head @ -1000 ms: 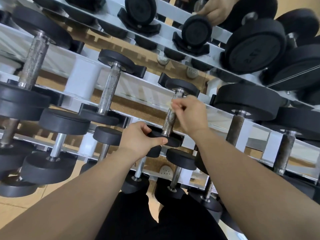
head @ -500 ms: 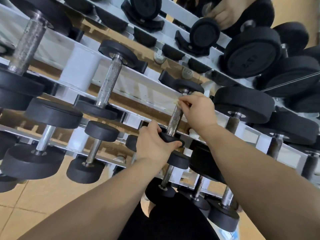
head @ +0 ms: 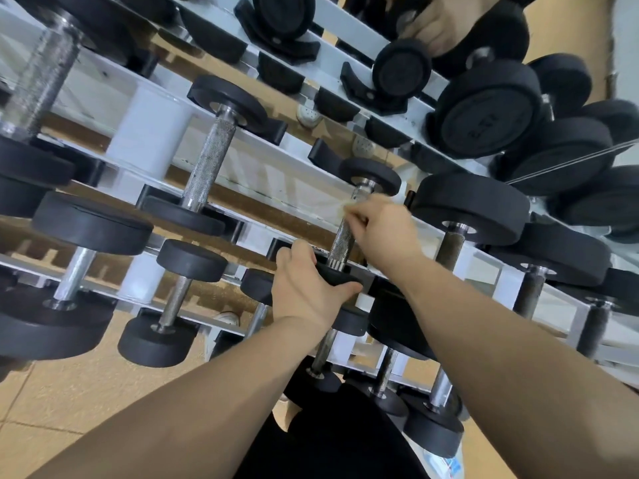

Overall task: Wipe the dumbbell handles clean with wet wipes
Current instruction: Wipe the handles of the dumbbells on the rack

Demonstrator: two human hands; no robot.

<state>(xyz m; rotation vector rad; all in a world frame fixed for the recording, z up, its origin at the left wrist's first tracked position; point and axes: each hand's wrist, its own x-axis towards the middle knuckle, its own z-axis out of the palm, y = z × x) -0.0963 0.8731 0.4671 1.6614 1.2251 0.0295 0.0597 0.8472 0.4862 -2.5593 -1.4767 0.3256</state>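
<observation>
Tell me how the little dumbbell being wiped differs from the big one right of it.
The little dumbbell has small heads; the big dumbbell has far wider ones. The little one's handle is shiny silver, the big one's dark. The left hand and right hand, with a wet wipe, hold the little one; nothing touches the big one. Both have round black heads.
</observation>
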